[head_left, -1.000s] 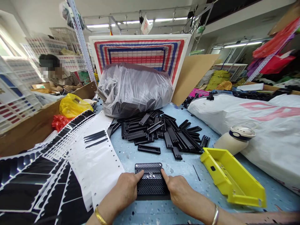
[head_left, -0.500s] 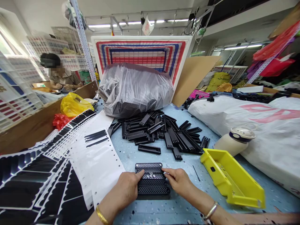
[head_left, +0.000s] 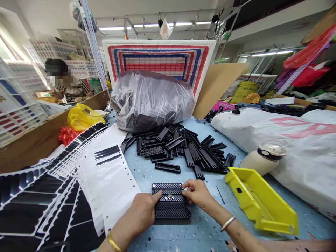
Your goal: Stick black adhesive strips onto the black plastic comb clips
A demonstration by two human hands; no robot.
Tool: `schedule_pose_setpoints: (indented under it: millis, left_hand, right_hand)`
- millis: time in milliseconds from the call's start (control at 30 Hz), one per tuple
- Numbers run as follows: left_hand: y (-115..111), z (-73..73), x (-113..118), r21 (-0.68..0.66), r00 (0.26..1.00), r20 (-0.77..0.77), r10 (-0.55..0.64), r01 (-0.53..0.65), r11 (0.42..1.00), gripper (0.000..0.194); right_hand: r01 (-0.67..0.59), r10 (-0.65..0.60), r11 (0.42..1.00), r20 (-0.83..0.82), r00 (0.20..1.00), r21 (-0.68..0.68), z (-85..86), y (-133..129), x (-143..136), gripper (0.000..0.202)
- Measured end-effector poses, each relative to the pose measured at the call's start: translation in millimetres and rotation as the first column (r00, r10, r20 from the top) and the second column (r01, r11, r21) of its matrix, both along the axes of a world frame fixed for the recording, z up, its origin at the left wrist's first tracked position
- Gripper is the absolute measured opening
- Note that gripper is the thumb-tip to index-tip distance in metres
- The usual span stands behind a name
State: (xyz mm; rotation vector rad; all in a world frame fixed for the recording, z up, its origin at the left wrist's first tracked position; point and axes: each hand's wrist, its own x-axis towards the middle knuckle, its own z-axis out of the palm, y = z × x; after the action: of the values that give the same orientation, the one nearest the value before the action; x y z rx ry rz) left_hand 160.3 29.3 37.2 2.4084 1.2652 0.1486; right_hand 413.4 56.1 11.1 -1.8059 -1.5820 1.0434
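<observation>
On the speckled blue counter [head_left: 162, 239], a black block [head_left: 172, 206] of patterned strips is placed before a heap of black pieces [head_left: 193, 150]. Its left side is gripped by the left hand [head_left: 141, 210]; near its upper right edge, the right hand [head_left: 198, 194] is pinched narrow, but whether anything is held cannot be told.

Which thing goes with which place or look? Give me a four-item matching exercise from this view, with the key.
1. Left hand
2. Bin
3. Bottle
4. Grey bag

A. Cream, with a dark band below its lid
B. Behind the pile of black parts
C. Thumb on the black block
D. Yellow, open-topped

Pairs: 1-C, 2-D, 3-A, 4-B
</observation>
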Motion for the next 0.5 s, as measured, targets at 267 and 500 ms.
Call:
schedule_pose_setpoints:
  millis: [267, 500]
  left_hand:
    - [-0.1, 6.9, 2.6, -0.024, 0.999, -0.038, 0.005, -0.006, 1.0, 0.065]
    - [-1.0, 6.5, 1.7, -0.016, 1.0, -0.021, 0.005, -0.005, 1.0, 0.064]
  right_hand:
    - [0.045, -0.056, 0.996, -0.14, 0.988, -0.079, 6.6, -3.0, 10.7, 0.016]
    - [0.048, -0.071, 0.989, -0.169, 0.983, -0.139, 0.0, 0.4, 3.9, 0.02]
